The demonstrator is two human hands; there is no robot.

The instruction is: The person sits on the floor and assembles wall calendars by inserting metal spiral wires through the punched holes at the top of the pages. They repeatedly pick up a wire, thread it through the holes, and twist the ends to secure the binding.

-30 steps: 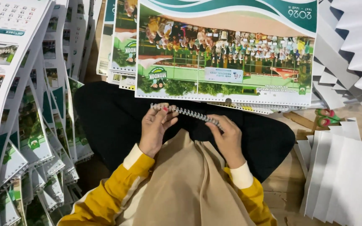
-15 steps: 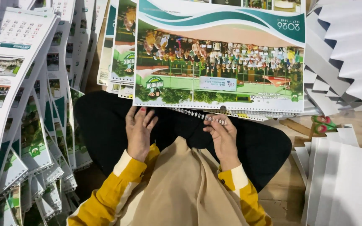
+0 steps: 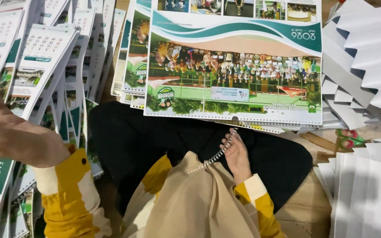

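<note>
Wire binding: a thin silvery spiral coil (image 3: 212,159) lying over the lap; its long axis runs on a slant, the lower end near the beige cloth (image 3: 199,202), the upper end pointing up and right toward the calendar's punched edge.
Right hand: the right hand (image 3: 237,156) rests on the black lap, fingers curled loosely round the upper part of the coil, grasping it.
Left hand: the left hand (image 3: 9,136) is stretched out to the side onto the fanned stack of calendars (image 3: 45,66); fingertips run off the frame edge, so whether it is clenched on a sheet I cannot tell.
Calendar: a glossy printed wall calendar (image 3: 234,70), flat, upside down to the wearer, with a green and teal wave band and a row of punch holes along its near edge.
Right side: matte white folded paper sheets (image 3: 367,53) in overlapping fans; a small red and green object (image 3: 347,137) on the wooden floor (image 3: 305,207).
Change: half a second ago both hands lay on the lap at the coil; now the left has swung away to the stack, and the coil hangs from the right alone.
</note>
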